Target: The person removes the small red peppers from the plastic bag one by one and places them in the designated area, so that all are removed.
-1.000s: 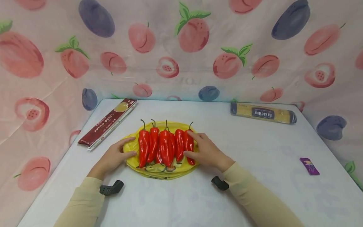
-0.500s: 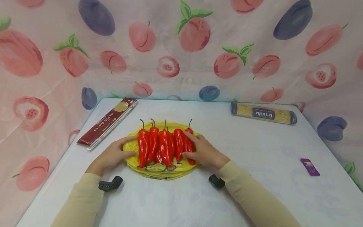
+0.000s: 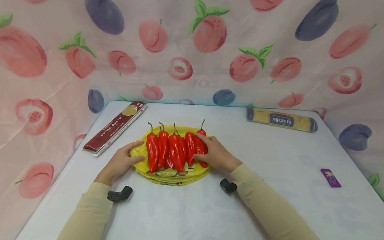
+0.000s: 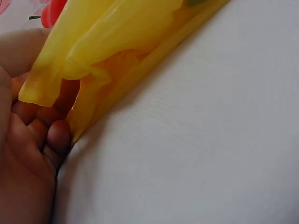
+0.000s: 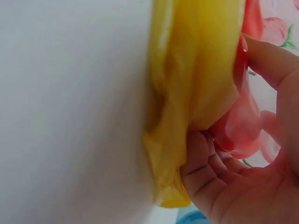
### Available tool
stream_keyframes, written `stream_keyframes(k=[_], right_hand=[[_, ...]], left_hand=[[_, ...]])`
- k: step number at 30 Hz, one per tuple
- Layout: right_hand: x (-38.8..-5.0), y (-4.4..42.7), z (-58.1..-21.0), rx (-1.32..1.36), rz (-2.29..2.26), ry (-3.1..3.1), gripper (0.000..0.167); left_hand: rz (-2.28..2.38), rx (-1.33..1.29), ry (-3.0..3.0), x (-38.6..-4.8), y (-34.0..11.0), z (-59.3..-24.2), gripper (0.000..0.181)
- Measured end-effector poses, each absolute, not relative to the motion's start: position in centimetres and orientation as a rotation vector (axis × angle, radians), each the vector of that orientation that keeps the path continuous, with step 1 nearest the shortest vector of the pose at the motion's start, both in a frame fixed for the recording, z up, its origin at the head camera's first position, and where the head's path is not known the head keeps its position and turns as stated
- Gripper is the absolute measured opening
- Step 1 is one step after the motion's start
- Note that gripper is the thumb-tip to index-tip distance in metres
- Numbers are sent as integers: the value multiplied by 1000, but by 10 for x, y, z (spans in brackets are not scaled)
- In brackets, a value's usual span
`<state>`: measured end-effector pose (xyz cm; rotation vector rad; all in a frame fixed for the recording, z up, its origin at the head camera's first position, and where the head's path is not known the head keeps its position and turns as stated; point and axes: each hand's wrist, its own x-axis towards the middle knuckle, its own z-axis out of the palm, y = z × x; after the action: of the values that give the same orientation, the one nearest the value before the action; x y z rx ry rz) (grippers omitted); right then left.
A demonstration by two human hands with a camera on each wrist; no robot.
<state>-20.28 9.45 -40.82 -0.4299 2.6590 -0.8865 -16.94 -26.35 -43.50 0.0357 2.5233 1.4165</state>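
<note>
Several glossy red peppers (image 3: 175, 151) with dark stems lie side by side on a crumpled yellow plastic bag (image 3: 177, 180) in the head view. My left hand (image 3: 120, 162) grips the bag's left edge, thumb on top; its other fingers (image 4: 58, 135) curl in against the yellow folds in the left wrist view. At the other side my right hand (image 3: 218, 155) grips the bag's right edge together with the rightmost pepper (image 5: 240, 123). Thumb and forefinger lie on that pepper, while the lower fingers (image 5: 198, 151) curl against the bag. The parts under the bag are hidden.
A dark red spaghetti packet (image 3: 115, 128) lies at the table's back left. At the back right is a clear pasta packet (image 3: 282, 120) with a blue label. A small purple sachet (image 3: 331, 178) lies on the right. Fruit-patterned cloth (image 3: 180, 50) borders the white table.
The bag and peppers have shifted slightly up in the head view, most plainly the rightmost pepper, with both hands still on them. The head view itself has moved a little.
</note>
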Motion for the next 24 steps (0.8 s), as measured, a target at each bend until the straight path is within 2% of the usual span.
stream_keyframes(k=[15, 24], right_hand=[[-200, 149, -385, -445, -804, 2730, 85], [-196, 198, -385, -243, -791, 2753, 88]], left_hand=[[1397, 22, 2519, -166, -261, -432, 71], [1407, 28, 2513, -166, -260, -431, 70]])
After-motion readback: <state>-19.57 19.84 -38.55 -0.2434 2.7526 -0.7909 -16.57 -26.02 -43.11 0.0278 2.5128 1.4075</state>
